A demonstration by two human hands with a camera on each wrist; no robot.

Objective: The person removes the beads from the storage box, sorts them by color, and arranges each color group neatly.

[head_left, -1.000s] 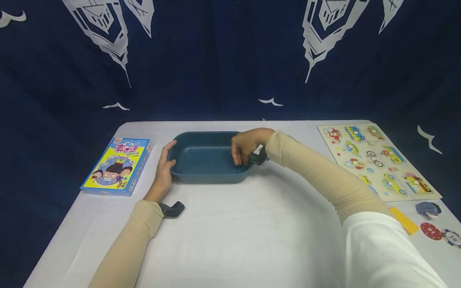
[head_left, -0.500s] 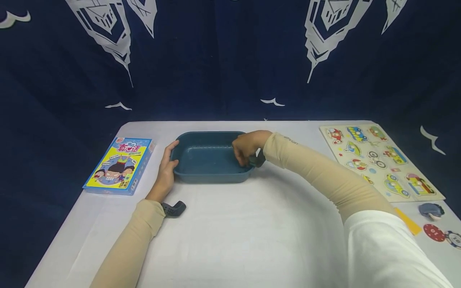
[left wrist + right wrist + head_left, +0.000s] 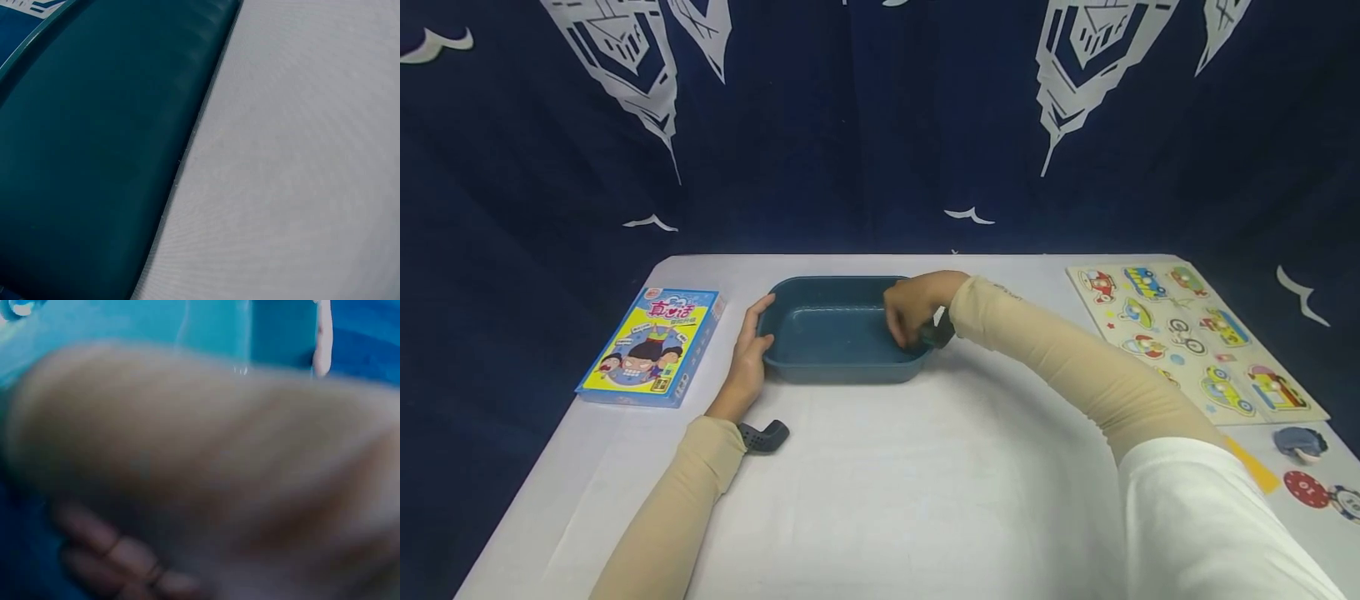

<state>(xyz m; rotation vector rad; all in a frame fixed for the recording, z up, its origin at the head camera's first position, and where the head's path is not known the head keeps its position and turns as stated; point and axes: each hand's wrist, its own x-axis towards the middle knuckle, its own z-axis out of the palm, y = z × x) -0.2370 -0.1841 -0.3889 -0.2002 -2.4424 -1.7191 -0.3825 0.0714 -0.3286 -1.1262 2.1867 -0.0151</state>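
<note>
Barely anything is shifting since the earlier frames; the head view is drifting slightly while both hands are staying put. The left hand [image 3: 747,362] is gripping the left end of the teal plastic tray [image 3: 842,374], which is sitting between the yellow-and-blue game box [image 3: 647,348] and the vehicle puzzle board [image 3: 1195,350]. The right hand [image 3: 919,305] is reaching inside its right end, fingers curling downward; whether they are holding anything, I cannot tell. Picking or placing seems in progress, probably calling for a steady tray next.
</note>
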